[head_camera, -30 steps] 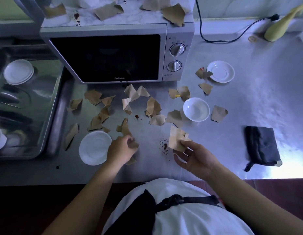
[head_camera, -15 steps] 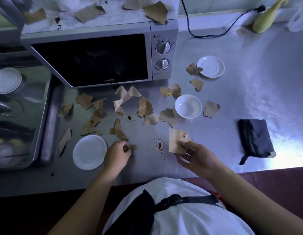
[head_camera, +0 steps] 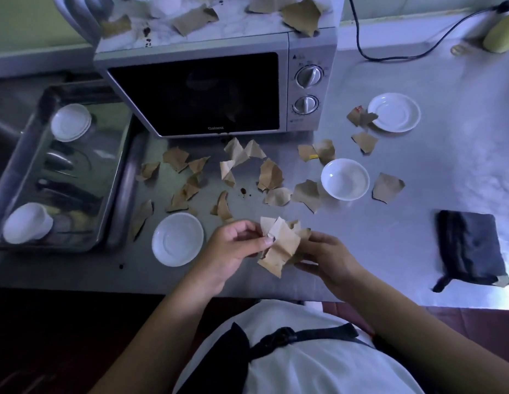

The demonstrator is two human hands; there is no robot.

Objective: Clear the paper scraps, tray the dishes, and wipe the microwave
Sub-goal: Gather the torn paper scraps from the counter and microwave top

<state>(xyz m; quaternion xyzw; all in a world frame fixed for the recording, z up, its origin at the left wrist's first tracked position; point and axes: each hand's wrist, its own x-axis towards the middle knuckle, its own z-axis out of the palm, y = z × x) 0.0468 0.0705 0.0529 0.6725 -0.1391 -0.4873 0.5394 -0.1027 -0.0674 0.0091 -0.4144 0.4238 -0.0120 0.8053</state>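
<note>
fingers [head_camera: 244, 228] of the left hand [head_camera: 230, 251] are pinched on a bunch of brown paper scraps [head_camera: 281, 245], and those of the right hand [head_camera: 330, 260] are curled round the same bunch from the other side; it is held just above the near edge of the desk [head_camera: 389, 237], between the two hands. the scrap-clearing step is judged to be in hand, and far from done: many loose scraps [head_camera: 271, 176] are seen spread over the desk in front of the microwave [head_camera: 196, 92], and more lie on its top. none of the desk's dishes has been trayed yet: a saucer [head_camera: 177, 239] sits just beside the left hand, a bowl [head_camera: 345, 179] and a second saucer [head_camera: 394, 112] lie farther right, while the tray [head_camera: 121, 194] at the left already carries a stack of saucers [head_camera: 70, 122] and a cup [head_camera: 27, 223]. the dark cloth [head_camera: 469, 248] lies untouched, well apart on the right. for the next move, the bunch would need to be secured in one hand so the other is freed for the nearest scraps; no bin is shown, so where the bunch goes cannot be told. dark spots [head_camera: 146, 32] on the microwave top are left for the wipe.
</note>
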